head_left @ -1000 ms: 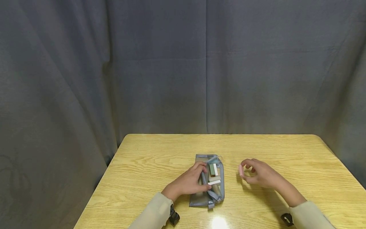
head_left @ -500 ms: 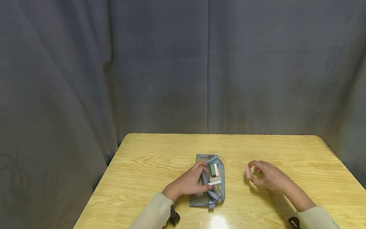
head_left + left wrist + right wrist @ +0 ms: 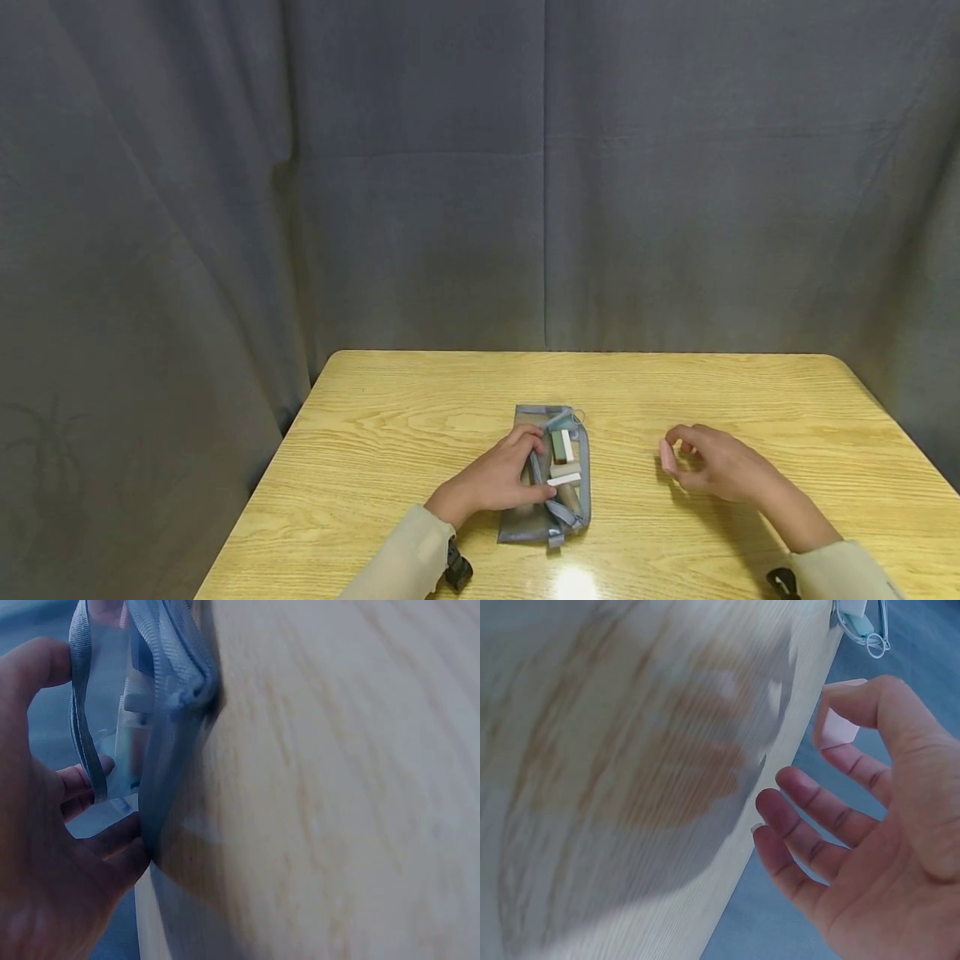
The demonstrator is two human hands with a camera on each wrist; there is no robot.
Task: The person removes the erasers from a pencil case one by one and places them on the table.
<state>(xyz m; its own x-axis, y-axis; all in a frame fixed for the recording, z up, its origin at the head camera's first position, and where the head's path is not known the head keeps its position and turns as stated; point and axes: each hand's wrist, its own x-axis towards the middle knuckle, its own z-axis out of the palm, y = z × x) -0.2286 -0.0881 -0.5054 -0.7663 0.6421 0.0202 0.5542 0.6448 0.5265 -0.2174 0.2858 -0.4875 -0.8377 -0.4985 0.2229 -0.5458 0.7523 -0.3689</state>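
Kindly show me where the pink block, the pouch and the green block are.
Pink block [image 3: 666, 457]: head view, its left side.
Pouch [image 3: 520, 527]: head view, bare near-left part.
Green block [image 3: 558, 447]: head view, upper face.

Pink block farther from pouch

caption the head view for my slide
Left hand holds an open pouch of blocks on a wood-grain table; right hand pinches a pink block.

In the head view a table of pale yellow wood, its grain streaky and its far corners rounded, spreads across the lower frame, with a white glare at bottom centre and, just above that, a grey-blue pouch lying open.
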